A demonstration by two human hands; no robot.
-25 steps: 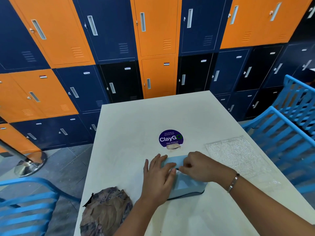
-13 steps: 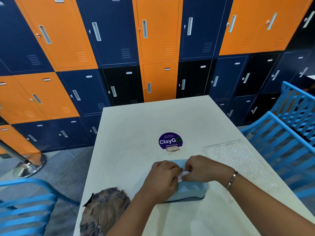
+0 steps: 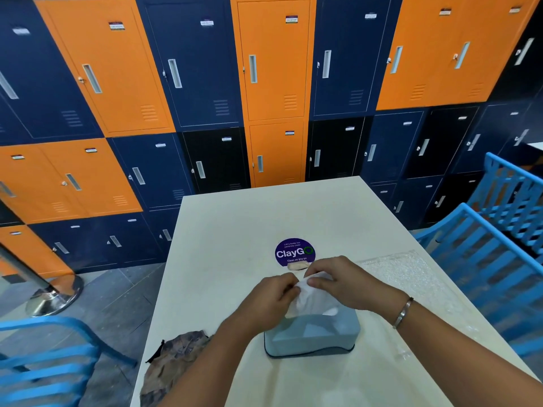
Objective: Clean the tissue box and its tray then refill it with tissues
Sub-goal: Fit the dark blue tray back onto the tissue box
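A light blue tissue box (image 3: pixel 311 336) stands on the white table (image 3: pixel 235 230), close to the near edge, with a dark rim at its base. A white tissue (image 3: pixel 313 298) sticks up out of the slot in its top. My left hand (image 3: pixel 271 298) pinches the tissue's left side. My right hand (image 3: pixel 338 282), with a metal bangle at the wrist, pinches its upper right side. Both hands hover just above the box. The inside of the box is hidden.
A crumpled brown-grey cloth (image 3: pixel 176 365) lies at the table's near left corner. A clear bubble-wrap sheet (image 3: pixel 408 277) lies to the right. A purple round sticker (image 3: pixel 294 252) and a small beige scrap (image 3: pixel 298 266) sit behind the box. Blue chairs (image 3: pixel 484 259) flank the table; lockers stand behind.
Both hands have risen from the box's top, drawing a white tissue up out of the slot. The camera has tilted upward.
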